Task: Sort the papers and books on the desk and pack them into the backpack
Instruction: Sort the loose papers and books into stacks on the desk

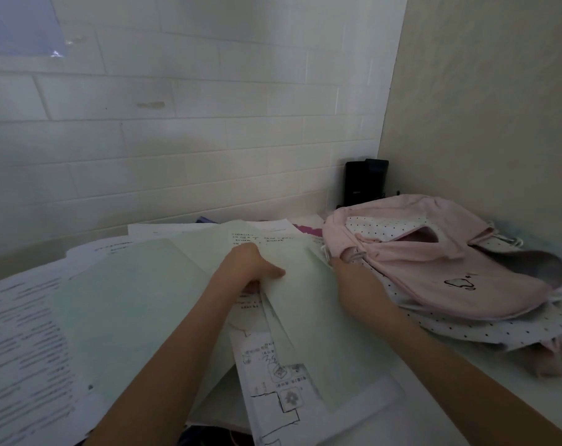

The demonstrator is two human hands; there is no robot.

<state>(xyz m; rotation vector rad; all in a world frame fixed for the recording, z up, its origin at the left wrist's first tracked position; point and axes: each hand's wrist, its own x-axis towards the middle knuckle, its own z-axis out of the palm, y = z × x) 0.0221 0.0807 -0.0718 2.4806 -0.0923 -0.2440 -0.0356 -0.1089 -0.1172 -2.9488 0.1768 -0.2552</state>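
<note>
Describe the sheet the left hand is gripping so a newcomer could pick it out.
Start at the pink fabric backpack on the right. Just left lies a pale green blank paper sheet, pinched by the left hand. Unlike neighbouring printed pages, it shows no text.

Loose papers [138,304] fanned across desk, pink dotted backpack [434,262] lying flat beside them

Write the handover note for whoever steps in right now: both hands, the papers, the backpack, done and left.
Left hand: pinches a pale green sheet mid-pile.
Right hand: at that sheet's right edge beside the backpack; fingers hidden, grip unclear.
Papers: spread loose over the desk, unsorted.
Backpack: pink, lying flat at right, its top open.
Done: no packing visible.
Left: sort, stack, pack everything.
</note>
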